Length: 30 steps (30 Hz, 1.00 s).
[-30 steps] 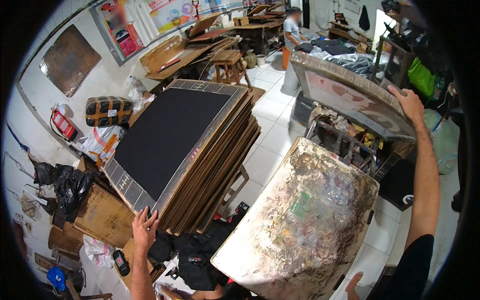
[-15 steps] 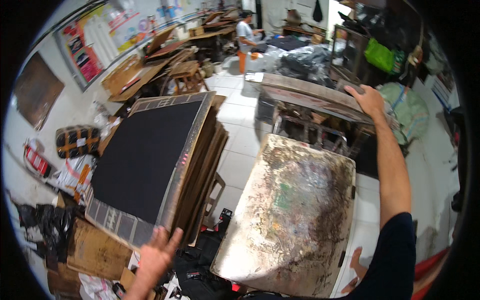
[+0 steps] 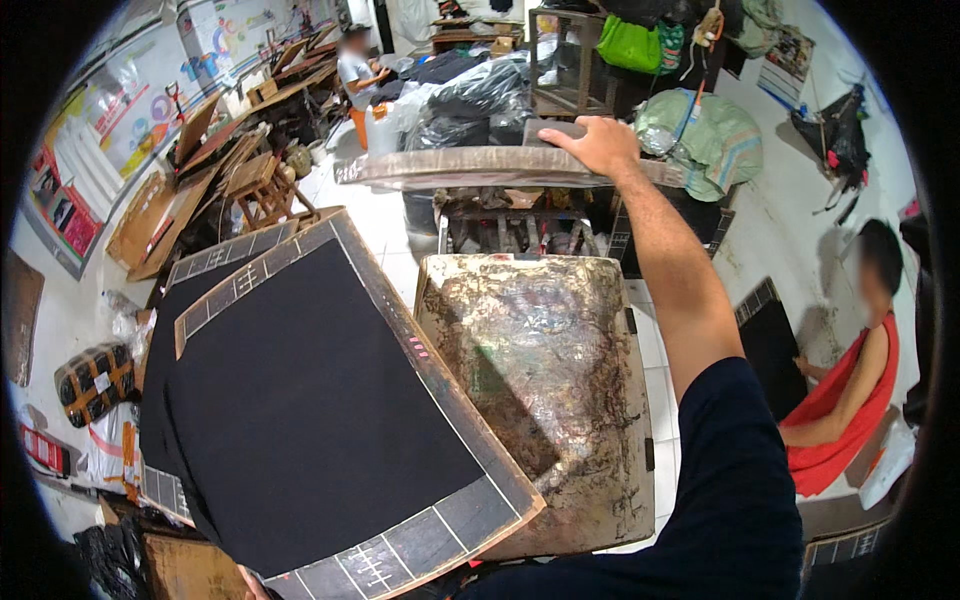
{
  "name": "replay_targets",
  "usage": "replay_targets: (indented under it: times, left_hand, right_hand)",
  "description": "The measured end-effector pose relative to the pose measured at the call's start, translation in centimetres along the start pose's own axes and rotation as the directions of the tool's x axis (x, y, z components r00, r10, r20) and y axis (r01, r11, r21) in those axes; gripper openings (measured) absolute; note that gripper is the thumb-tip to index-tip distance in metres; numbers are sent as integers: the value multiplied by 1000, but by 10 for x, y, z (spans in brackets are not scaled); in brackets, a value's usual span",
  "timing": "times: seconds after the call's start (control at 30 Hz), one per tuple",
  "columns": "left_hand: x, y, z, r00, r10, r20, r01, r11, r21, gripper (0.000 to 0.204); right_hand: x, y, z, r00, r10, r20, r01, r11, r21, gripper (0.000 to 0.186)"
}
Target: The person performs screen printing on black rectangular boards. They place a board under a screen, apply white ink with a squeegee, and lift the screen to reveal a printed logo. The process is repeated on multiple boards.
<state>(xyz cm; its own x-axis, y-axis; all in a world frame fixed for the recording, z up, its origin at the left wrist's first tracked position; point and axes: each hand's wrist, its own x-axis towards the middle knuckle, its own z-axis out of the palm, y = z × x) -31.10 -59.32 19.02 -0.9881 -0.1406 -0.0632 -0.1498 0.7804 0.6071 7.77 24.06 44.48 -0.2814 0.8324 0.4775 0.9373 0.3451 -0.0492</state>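
Note:
My left hand [image 3: 254, 588], mostly hidden, grips the near edge of a board [image 3: 325, 420] with black fabric on top and a gridded border. That board sits askew, lifted off a stack of similar boards [image 3: 165, 480] and overlapping the right side onto a paint-crusted platen [image 3: 555, 360]. My right hand [image 3: 590, 145] is closed over the top edge and grey block of a raised screen frame [image 3: 460, 170], which stands above the platen's far end. A metal rack [image 3: 515, 230] shows between frame and platen.
A person in red [image 3: 850, 390] at right holds a dark board [image 3: 770, 350]; another person [image 3: 355, 80] stands far back. Bagged piles [image 3: 470, 90], wooden stools [image 3: 255, 185], leaning boards, a taped bundle [image 3: 95, 385] and a green sack [image 3: 710, 140] surround me.
The top board has shifted right over the platen with my left hand. The view has turned and the raised frame sits higher in it. A person in red has come into view.

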Motion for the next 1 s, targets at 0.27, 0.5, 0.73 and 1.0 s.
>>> replay_targets:
  times: [0.27,0.5,0.73,1.0]
  left_hand:
    - [-137,60,20,996,-23,87,9,986,165,63]
    - [-140,24,77,936,115,334,-140,989,51,67]
    - [-113,-25,213,680,513,525,-424,858,-289,35]
    - [-147,-1,216,604,468,645,-522,844,-123,61]
  right_hand:
    - [-16,-3,6,1000,-6,4,6,1000,19,107]
    - [-14,0,10,998,-1,-62,1,1000,4,109]
    - [-13,0,12,998,16,-60,-16,1000,7,107]
    - [3,3,13,996,-2,-87,2,1000,5,103]
